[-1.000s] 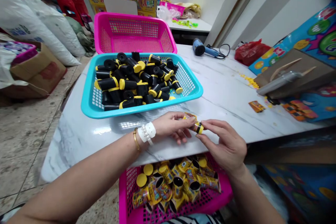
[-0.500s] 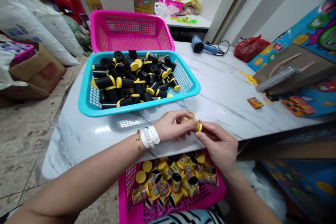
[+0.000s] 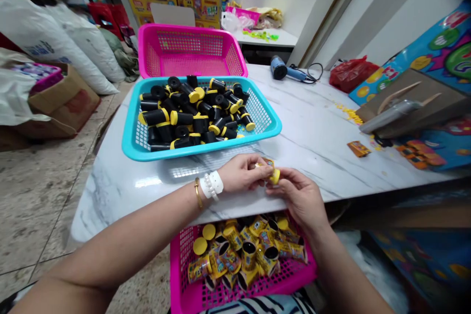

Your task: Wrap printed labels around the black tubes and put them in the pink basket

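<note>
Over the table's front edge, my left hand (image 3: 239,172) and my right hand (image 3: 300,194) meet around a small container with a yellow cap (image 3: 274,176). A bit of printed yellow wrapper shows above my left fingers; the rest is hidden by the hands. My left fingers are closed on the container's body, while my right thumb and fingers pinch near the cap. Below, at my lap, a pink basket (image 3: 180,299) holds many yellow printed wrapped tubes (image 3: 248,255), several with dark open ends. Beyond the hands, a blue basket (image 3: 200,153) is heaped with black tubes (image 3: 182,118) with yellow caps.
Behind the blue basket stands another pink basket (image 3: 193,66). A blue heat gun (image 3: 279,67) lies at the table's back, near a red plastic bag (image 3: 351,73). To the right are a printed carton (image 3: 415,66), an orange packet (image 3: 358,149) and scattered yellow bits (image 3: 349,114).
The hands have shifted slightly left with the container, and its yellow cap has turned more toward me. The whole view has tilted a little, moving the baskets slightly right.
</note>
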The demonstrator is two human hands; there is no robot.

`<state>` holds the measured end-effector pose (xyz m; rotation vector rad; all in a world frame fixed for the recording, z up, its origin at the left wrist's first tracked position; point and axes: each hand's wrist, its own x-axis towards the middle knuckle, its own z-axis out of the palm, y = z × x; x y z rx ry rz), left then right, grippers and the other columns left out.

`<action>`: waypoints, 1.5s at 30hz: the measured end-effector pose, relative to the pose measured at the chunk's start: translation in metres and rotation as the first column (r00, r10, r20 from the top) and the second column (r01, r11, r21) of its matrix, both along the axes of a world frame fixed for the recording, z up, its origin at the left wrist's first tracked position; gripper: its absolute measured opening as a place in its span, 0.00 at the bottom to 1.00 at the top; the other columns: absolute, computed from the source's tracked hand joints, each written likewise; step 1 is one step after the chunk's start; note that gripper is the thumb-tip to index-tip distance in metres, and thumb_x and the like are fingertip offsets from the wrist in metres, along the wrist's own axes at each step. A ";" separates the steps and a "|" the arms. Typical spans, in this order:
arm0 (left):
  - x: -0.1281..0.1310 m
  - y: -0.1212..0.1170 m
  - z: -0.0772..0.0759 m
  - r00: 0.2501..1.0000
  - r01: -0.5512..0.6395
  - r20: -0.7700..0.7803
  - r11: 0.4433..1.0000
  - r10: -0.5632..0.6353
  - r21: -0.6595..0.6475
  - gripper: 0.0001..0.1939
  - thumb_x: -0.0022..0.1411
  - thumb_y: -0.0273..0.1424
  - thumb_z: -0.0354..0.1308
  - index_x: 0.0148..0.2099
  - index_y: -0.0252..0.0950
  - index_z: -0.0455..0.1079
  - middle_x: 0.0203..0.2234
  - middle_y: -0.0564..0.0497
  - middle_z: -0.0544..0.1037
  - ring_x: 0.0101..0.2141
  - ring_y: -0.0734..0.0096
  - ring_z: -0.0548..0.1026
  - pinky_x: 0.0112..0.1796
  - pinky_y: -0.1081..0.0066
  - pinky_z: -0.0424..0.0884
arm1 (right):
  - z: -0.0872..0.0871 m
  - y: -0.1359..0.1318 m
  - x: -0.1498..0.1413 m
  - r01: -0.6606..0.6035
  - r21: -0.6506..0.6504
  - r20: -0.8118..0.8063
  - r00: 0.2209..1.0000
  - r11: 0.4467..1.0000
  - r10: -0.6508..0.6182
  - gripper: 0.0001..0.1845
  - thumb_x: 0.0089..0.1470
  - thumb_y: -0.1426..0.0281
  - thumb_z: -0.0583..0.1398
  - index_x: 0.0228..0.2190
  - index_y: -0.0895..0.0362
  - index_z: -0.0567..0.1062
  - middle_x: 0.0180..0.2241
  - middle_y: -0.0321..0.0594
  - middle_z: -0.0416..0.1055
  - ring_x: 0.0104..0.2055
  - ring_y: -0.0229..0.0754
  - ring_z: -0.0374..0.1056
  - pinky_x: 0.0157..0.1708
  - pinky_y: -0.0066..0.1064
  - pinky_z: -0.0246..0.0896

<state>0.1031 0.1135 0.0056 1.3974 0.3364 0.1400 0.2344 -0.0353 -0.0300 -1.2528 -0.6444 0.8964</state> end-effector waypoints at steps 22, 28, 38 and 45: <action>-0.006 0.001 0.005 0.991 0.052 -0.099 0.944 -0.089 -0.327 0.29 0.53 0.58 0.64 0.32 0.35 0.68 0.12 0.60 0.68 0.08 0.83 0.58 0.10 0.79 0.46 | 0.011 0.005 -0.004 -0.060 0.206 0.306 0.952 0.977 -0.006 0.06 0.53 0.73 0.68 0.35 0.51 0.81 0.38 0.35 0.67 0.27 0.36 0.75 0.22 0.32 0.79; -0.006 0.000 0.007 0.991 0.070 -0.089 0.947 -0.103 -0.313 0.28 0.51 0.57 0.66 0.33 0.34 0.71 0.13 0.59 0.70 0.10 0.82 0.62 0.12 0.79 0.51 | 0.012 -0.001 -0.005 0.003 0.297 0.359 0.926 0.955 -0.115 0.04 0.56 0.71 0.67 0.30 0.53 0.76 0.35 0.32 0.63 0.20 0.30 0.71 0.16 0.27 0.74; -0.004 -0.006 0.001 0.981 0.117 -0.119 0.954 -0.154 -0.276 0.34 0.48 0.64 0.62 0.30 0.35 0.69 0.14 0.56 0.71 0.11 0.79 0.64 0.13 0.77 0.55 | 0.019 -0.013 -0.008 -0.076 0.221 0.498 0.866 0.972 -0.045 0.10 0.53 0.77 0.68 0.34 0.49 0.84 0.37 0.36 0.68 0.25 0.35 0.75 0.22 0.31 0.80; -0.004 0.007 0.004 0.955 -0.139 -0.238 0.977 0.176 0.164 0.31 0.58 0.62 0.55 0.36 0.36 0.70 0.16 0.55 0.71 0.11 0.77 0.63 0.14 0.75 0.55 | 0.025 -0.057 -0.006 -0.369 0.027 0.781 0.588 0.929 0.210 0.18 0.55 0.81 0.64 0.42 0.48 0.82 0.34 0.37 0.73 0.25 0.36 0.75 0.22 0.25 0.74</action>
